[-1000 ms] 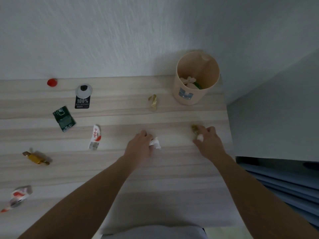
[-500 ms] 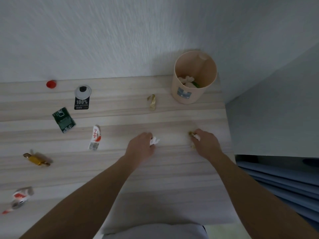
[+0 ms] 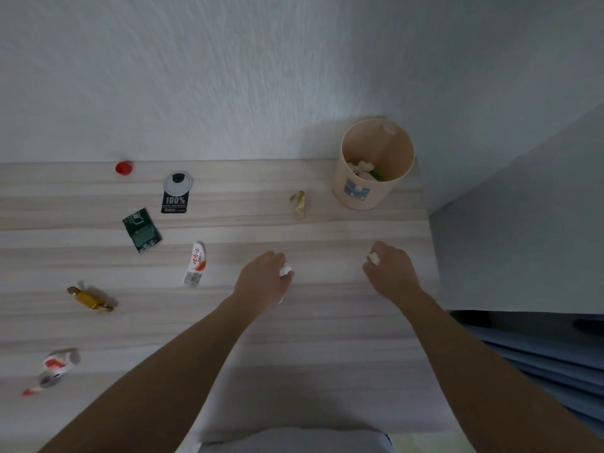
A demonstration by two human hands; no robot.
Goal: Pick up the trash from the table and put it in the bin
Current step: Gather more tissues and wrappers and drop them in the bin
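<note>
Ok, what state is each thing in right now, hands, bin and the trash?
Left hand: grips crumpled white scrap.
Right hand: grips small white scrap.
Bin: upright, open, partly filled.
Gold wrapper: loose on table beside bin.
Green packet: flat on table.
Gold candy: wrapped, on table.

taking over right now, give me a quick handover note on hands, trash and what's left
Left hand grips a white paper scrap; right hand grips another white scrap. Both are over the table, short of the bin.
Done: some trash already lies in the bin.
Left: bin both scraps, then the gold wrapper, white-red sachet, green packet, black tag, red cap, gold candy and red-white wrapper.
</note>
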